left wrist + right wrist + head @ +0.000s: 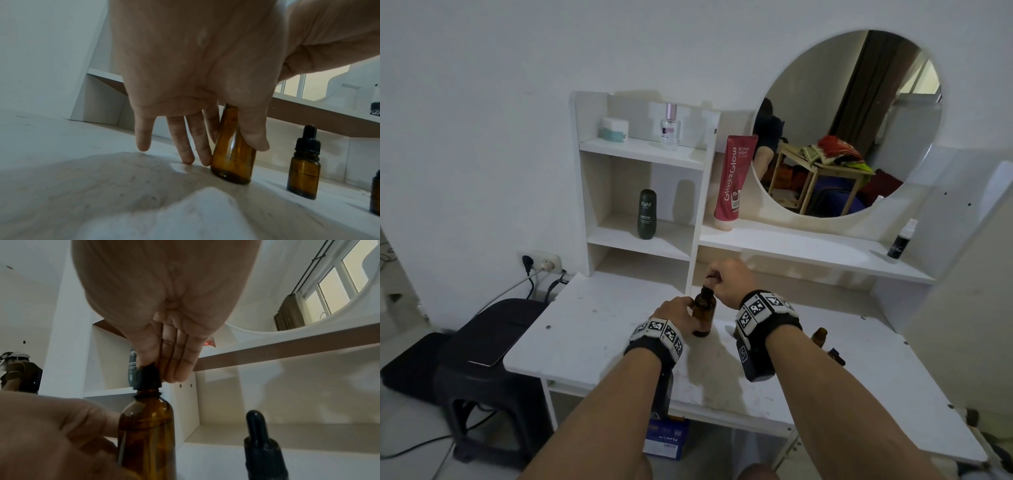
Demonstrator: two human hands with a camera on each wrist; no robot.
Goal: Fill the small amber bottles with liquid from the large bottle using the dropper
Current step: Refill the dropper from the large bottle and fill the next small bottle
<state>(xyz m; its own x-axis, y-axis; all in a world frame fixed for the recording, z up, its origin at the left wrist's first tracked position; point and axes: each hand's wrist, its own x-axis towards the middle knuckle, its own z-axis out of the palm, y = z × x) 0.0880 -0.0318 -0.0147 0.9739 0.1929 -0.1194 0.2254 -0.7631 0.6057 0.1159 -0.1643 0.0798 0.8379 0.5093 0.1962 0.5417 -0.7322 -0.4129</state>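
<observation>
The large amber bottle (pixel 703 315) stands upright on the white table (pixel 592 329). My left hand (pixel 686 308) grips its body between thumb and fingers, which the left wrist view shows on the bottle (pixel 232 170). My right hand (pixel 717 279) pinches the black dropper cap (pixel 147 378) on top of the bottle (pixel 146 434); the neck thread shows just under the cap. Two small amber bottles (pixel 819 334) (pixel 837 356) stand to the right, behind my right wrist. One small bottle (pixel 304 168) has a black dropper cap (pixel 261 443) on it.
A white shelf unit (pixel 640 154) rises behind the table with a dark Kahf bottle (pixel 647 214). A red tube (pixel 732 181) and a black spray bottle (pixel 899 245) stand on the ledge under a round mirror (pixel 849 120). A dark stool (pixel 486 342) stands left of the table.
</observation>
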